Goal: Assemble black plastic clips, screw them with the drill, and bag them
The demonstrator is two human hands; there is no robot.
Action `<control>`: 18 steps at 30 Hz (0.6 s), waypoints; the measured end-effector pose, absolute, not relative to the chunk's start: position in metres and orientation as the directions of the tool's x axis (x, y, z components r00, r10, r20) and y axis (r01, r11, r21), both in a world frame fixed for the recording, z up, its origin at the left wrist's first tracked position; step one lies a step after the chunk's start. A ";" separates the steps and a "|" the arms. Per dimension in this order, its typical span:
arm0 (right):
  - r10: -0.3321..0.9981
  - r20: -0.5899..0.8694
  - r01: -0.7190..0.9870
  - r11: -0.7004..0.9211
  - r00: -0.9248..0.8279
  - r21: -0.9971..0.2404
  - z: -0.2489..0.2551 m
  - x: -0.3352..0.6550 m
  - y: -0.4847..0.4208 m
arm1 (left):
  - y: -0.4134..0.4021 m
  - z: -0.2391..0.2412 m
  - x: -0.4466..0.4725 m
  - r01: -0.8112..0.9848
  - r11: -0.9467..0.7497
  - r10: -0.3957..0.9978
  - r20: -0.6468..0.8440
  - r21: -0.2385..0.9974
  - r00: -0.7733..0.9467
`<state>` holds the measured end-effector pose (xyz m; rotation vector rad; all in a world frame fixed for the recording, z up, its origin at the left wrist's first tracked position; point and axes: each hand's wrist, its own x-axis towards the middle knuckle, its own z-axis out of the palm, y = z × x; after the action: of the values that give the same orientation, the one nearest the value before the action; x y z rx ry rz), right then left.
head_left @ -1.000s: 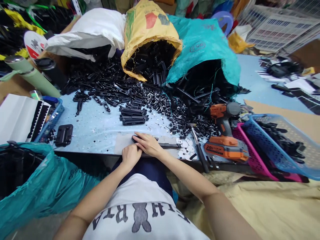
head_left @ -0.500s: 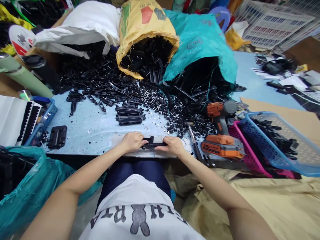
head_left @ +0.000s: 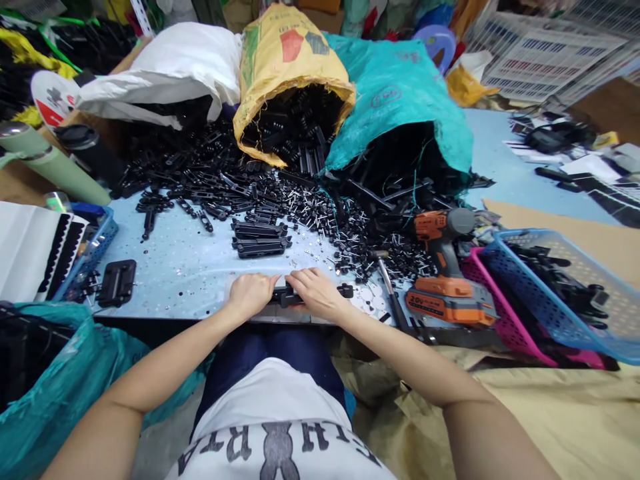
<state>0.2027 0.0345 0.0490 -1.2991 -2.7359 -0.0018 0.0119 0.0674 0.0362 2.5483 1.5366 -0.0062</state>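
Observation:
Both my hands hold a long black plastic part [head_left: 345, 291] low over the table's front edge. My left hand [head_left: 251, 295] is closed around its left end, thumb toward the middle. Closed over its middle is my right hand [head_left: 316, 293], and the right end sticks out past it. My fingers hide much of the part, so its exact kind does not show. Just beyond my hands lies a short stack of similar black plastic arms [head_left: 261, 239]. A hammer [head_left: 393, 293] rests to the right of my right hand.
An orange cordless drill [head_left: 445, 267] stands at the right, beside pink and blue baskets [head_left: 565, 320]. Loose pins and small black parts [head_left: 310, 207] are heaped before white, yellow [head_left: 295, 60] and teal sacks [head_left: 395, 100]. A black plate [head_left: 117, 283] lies at left.
My right hand has moved left from the part's right end to its middle, and the part's right end now shows. My left hand has shifted slightly left.

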 end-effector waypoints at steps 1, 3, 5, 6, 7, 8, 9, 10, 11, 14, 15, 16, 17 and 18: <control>0.755 0.089 0.753 0.656 -0.650 -0.060 0.051 0.200 0.037 | 0.068 0.038 0.012 0.877 -0.460 0.876 -0.092 0.138 0.474; 0.739 0.072 0.734 0.674 -0.670 -0.086 0.052 0.196 0.041 | 0.069 0.040 0.012 0.873 -0.465 0.873 -0.088 0.143 0.480; 0.723 0.080 0.716 0.691 -0.686 -0.098 0.052 0.195 0.044 | 0.069 0.039 0.011 0.873 -0.463 0.875 -0.078 0.155 0.478; 0.708 0.091 0.701 0.706 -0.700 -0.098 0.051 0.196 0.045 | 0.068 0.038 0.010 0.875 -0.455 0.879 -0.075 0.164 0.471; 0.691 0.106 0.684 0.723 -0.715 -0.097 0.050 0.197 0.044 | 0.068 0.036 0.009 0.878 -0.445 0.884 -0.072 0.175 0.462; 0.683 0.122 0.677 0.730 -0.720 -0.095 0.049 0.200 0.043 | 0.066 0.035 0.007 0.881 -0.434 0.890 -0.065 0.187 0.452; 0.690 0.135 0.684 0.723 -0.711 -0.090 0.048 0.204 0.041 | 0.065 0.034 0.006 0.881 -0.429 0.893 -0.050 0.201 0.447; 0.710 0.139 0.705 0.704 -0.691 -0.086 0.048 0.209 0.039 | 0.063 0.034 0.003 0.871 -0.439 0.890 -0.030 0.219 0.456; 0.734 0.134 0.730 0.677 -0.665 -0.086 0.050 0.215 0.036 | 0.061 0.035 0.000 0.852 -0.466 0.876 -0.009 0.239 0.482; 0.742 0.121 0.717 0.669 -0.660 -0.193 0.062 0.233 0.024 | 0.052 0.043 -0.010 0.717 -0.609 0.770 0.037 0.339 0.637; 0.710 0.143 0.658 0.697 -0.690 -0.287 0.068 0.237 0.020 | 0.047 0.048 -0.014 0.635 -0.658 0.712 0.063 0.404 0.699; 0.670 0.181 0.565 0.718 -0.720 -0.407 0.074 0.239 0.015 | 0.041 0.052 -0.017 0.535 -0.694 0.655 0.114 0.482 0.747; 0.634 0.230 0.448 0.717 -0.739 -0.534 0.080 0.238 0.011 | 0.034 0.057 -0.019 0.423 -0.712 0.606 0.188 0.560 0.773; 0.611 0.280 0.323 0.689 -0.740 -0.649 0.085 0.235 0.006 | 0.027 0.061 -0.020 0.311 -0.715 0.574 0.271 0.626 0.773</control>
<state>0.2351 0.0061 0.0846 -0.7202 -2.4164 0.7998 -0.0198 0.0269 0.0609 2.3977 0.6596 0.6144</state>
